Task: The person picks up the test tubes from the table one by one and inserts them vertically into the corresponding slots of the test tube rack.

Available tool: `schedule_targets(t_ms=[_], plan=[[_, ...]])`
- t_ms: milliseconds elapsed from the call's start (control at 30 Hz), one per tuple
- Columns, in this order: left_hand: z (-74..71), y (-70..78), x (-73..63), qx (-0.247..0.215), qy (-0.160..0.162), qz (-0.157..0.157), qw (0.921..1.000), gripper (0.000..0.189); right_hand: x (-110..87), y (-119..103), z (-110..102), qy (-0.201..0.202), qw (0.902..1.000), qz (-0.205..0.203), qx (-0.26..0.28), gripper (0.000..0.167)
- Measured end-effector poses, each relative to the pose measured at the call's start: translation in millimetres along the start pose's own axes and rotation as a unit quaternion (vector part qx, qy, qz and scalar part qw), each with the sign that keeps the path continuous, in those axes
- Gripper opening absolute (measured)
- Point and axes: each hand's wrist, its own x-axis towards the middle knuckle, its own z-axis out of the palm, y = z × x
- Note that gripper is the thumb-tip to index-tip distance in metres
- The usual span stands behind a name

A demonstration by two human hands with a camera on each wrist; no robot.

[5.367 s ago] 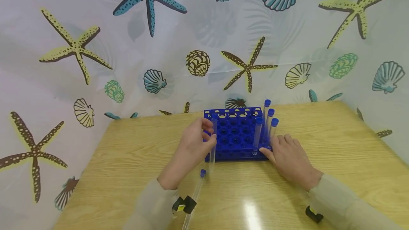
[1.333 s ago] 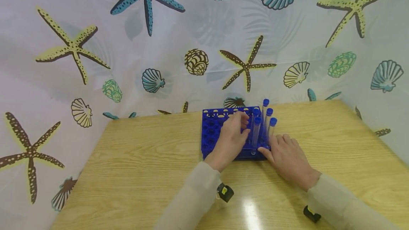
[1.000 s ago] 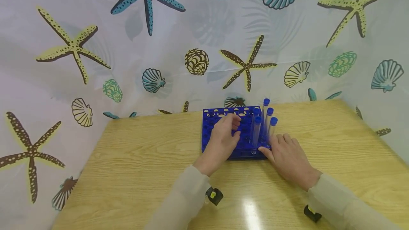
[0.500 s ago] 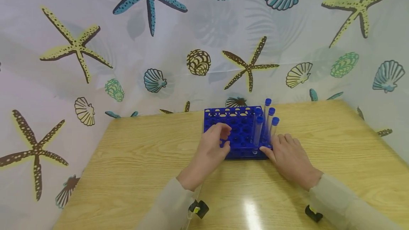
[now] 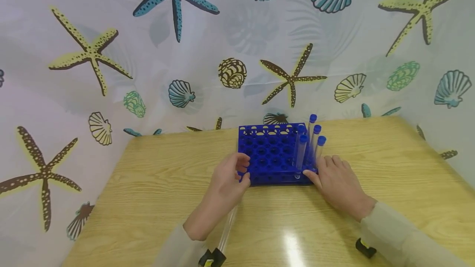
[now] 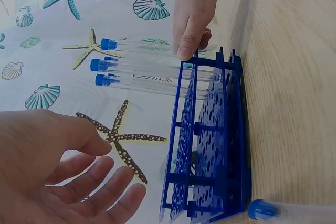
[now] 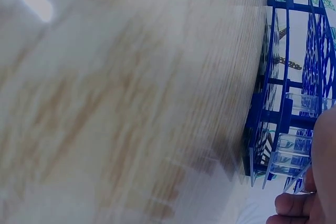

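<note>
A blue test tube rack stands on the table. Several clear test tubes with blue caps stand upright at its right end. My right hand grips the rack's near right corner, thumb along the front; in the left wrist view the thumb presses its end. Near the rack's front left corner, my left hand hangs with loosely bent fingers and holds nothing. Another capped test tube lies on the table beside the left forearm, partly hidden in the head view; its blue cap shows in the left wrist view.
Behind the wooden table hangs a pale cloth printed with starfish and shells. The rack sits near the table's back edge. Its left and middle holes hold no tubes.
The test tube my left hand held earlier now stands among those at the rack's right end. Released, the left hand has moved left and nearer to me. My right hand stays at the rack.
</note>
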Motion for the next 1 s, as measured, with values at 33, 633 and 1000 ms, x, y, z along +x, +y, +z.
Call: schedule_targets(t_ms=[33,633,1000], plan=[[-0.5,-1.2,-1.9,0.002,0.002,-0.002,1.0,0.03,-0.4,0.1,-0.1,0.001,1.0,0.0,0.0,0.044],[-13.5,-20.7,-29.8,0.057,-0.098,-0.106,0.9879,0.032,-3.1,-2.2,-0.3,0.008,1.0,0.001,0.003,0.043],[-15.3,-35.4,-51.5,0.095,-0.226,-0.18,0.9526,0.045,-8.7,-8.3,2.2,0.015,0.9999,0.007,-0.004,0.044]])
